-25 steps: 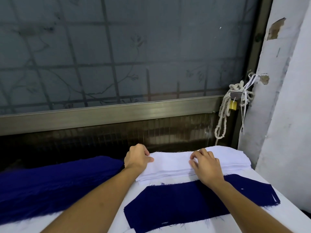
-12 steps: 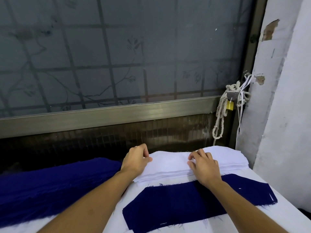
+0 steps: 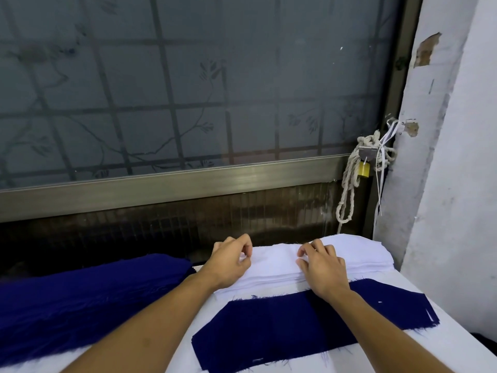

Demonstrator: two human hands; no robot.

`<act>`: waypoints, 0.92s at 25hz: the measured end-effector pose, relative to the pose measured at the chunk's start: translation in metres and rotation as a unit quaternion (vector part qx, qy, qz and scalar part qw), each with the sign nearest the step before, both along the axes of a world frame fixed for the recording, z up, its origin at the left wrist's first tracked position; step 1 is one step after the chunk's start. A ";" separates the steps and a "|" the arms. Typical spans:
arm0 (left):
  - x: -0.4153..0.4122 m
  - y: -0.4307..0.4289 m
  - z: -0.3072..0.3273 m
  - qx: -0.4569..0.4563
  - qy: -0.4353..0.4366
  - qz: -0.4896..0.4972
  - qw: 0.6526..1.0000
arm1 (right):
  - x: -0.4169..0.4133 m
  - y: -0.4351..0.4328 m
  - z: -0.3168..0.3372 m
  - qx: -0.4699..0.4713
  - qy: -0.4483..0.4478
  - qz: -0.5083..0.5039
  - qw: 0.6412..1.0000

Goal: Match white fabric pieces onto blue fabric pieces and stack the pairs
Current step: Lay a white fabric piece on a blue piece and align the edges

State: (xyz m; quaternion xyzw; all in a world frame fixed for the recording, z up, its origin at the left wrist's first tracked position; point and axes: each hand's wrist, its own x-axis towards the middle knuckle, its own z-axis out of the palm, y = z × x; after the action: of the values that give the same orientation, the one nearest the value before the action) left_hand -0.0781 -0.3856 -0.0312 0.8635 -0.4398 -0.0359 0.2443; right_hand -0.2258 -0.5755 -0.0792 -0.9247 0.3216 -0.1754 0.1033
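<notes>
We have left hand (image 3: 231,261) and right hand (image 3: 321,267) both curled, pinching the top layer of the white stack (image 3: 274,265) between them, with the blue piece (image 3: 282,327) just below the wrists; the risk is grabbing two thin layers at once or dragging the stack askew.

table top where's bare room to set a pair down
Bare table at the near corner right of the blue piece; a narrow strip between it and the blue heap. Crowded far edge: white stack, left hand and right hand pinching it.
</notes>
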 end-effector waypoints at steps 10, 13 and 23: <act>-0.020 0.005 0.041 -0.013 -0.067 -0.022 0.997 | 0.022 0.046 0.036 -0.031 -0.102 0.155 0.982; -0.030 0.023 0.067 -0.016 -0.112 -0.035 0.993 | 0.024 0.064 0.057 -0.005 -0.139 0.153 0.978; -0.041 0.171 0.118 -0.140 -0.037 0.076 0.986 | -0.040 0.113 0.107 0.197 -0.075 0.173 0.962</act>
State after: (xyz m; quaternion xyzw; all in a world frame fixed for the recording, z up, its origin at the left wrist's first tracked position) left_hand -0.1190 -0.2141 0.0865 0.8522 -0.3826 0.0770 0.3486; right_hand -0.2660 -0.4625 0.0274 -0.9119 0.1758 -0.1571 0.3359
